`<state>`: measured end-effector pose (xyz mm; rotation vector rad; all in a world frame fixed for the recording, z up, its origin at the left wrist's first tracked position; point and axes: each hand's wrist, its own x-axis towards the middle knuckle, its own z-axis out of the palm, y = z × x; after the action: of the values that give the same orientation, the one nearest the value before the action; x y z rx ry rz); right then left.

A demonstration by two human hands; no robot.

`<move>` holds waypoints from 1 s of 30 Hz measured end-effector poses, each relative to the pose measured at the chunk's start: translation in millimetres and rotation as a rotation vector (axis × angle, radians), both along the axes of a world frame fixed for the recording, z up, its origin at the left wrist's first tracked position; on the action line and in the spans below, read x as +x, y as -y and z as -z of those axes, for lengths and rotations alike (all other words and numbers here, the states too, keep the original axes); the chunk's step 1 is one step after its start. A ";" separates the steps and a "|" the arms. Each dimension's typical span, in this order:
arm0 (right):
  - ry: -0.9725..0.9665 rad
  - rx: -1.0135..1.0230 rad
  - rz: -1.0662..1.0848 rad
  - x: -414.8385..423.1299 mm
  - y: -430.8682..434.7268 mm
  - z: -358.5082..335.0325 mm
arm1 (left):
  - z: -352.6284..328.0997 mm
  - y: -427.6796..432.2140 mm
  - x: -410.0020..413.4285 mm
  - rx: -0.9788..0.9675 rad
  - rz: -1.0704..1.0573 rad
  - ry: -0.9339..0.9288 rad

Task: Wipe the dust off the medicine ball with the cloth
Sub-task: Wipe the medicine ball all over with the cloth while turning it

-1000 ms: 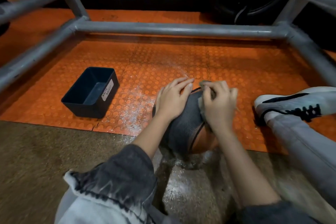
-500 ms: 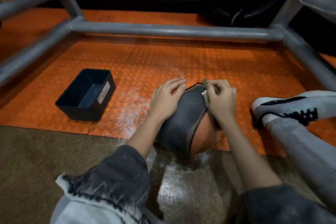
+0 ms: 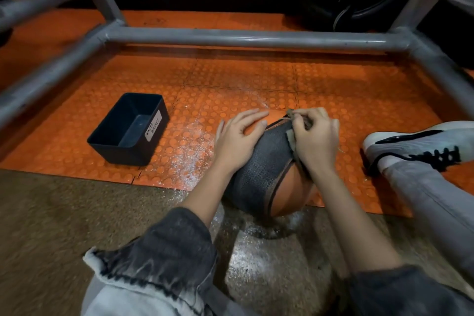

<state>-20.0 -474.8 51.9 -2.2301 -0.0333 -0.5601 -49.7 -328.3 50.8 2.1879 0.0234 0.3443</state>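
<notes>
Medicine ball [image 3: 261,169] seen on floor, centre-right of view, straddling the near edge of the orange studded mat [image 3: 243,77] and the brown speckled floor [image 3: 51,226]. Ball is part grey textured panel, part orange, w/ a thin seam between.

L hand [image 3: 234,138] is laid flat on ball's upper left side, fingers fairly straight and spread, tips on the orange part near the top. Nothing is gripped by it; ball is only pressed/steadied.

R hand [image 3: 316,141] is placed on ball's upper right side, fingers curled and bunched round a small beige cloth [image 3: 289,134]. Cloth is pinched against the ball along the seam; only a frayed edge and a bit near the fingertips are visible, rest is hidden under the hand. Hands are close together on top of the ball, not touching.

White dust [image 3: 189,151] is scattered on mat just left of ball; more is seen on the brown floor in front of it.

Black bin [image 3: 120,154] stands on mat, well left of ball, label reading "WASTE BASKET".

Grey metal frame bar [image 3: 243,38] runs across beyond the mat. White-and-black shoe [image 3: 420,141] and pale trouser leg at right, near ball. Dark sleeve cuffs are pushed up on both forearms.
</notes>
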 end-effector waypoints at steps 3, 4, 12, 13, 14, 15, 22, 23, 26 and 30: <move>0.197 -0.120 0.060 -52.0 -24.1 8.5 | -2.3 1.1 5.2 -0.019 -0.021 -0.017; 0.267 -0.160 0.036 -70.2 -31.9 15.3 | -2.8 0.1 5.5 -0.019 -0.012 -0.016; -0.034 0.244 -0.053 3.0 12.9 10.0 | 4.8 -12.0 -2.1 -0.071 0.023 0.009; -0.138 0.349 -0.058 13.8 18.7 12.4 | 7.2 -14.2 -3.3 -0.091 0.017 0.005; -0.190 0.397 -0.049 19.3 20.2 14.5 | 9.5 -17.4 -4.6 -0.121 0.010 0.006; -0.184 0.397 -0.038 20.9 17.1 15.3 | 10.1 -20.7 -5.0 -0.154 -0.006 0.011; 0.357 -0.175 -0.017 -74.3 -58.6 22.1 | -4.3 -27.2 11.3 -0.083 -0.228 -0.267; 0.409 -0.212 -0.023 -81.8 -60.2 27.9 | -2.0 -30.4 7.1 -0.111 -0.237 -0.267; 0.397 -0.017 0.042 -74.9 -45.4 42.9 | 4.7 -37.9 -5.2 -0.151 -0.231 -0.218; 0.078 0.508 0.166 -45.4 -15.1 55.9 | 0.6 -32.2 -5.5 -0.163 -0.255 -0.202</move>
<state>-65.4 -459.7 -4.1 -1.7241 0.2320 -0.6621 -55.2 -296.1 50.2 2.0521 0.4313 0.2519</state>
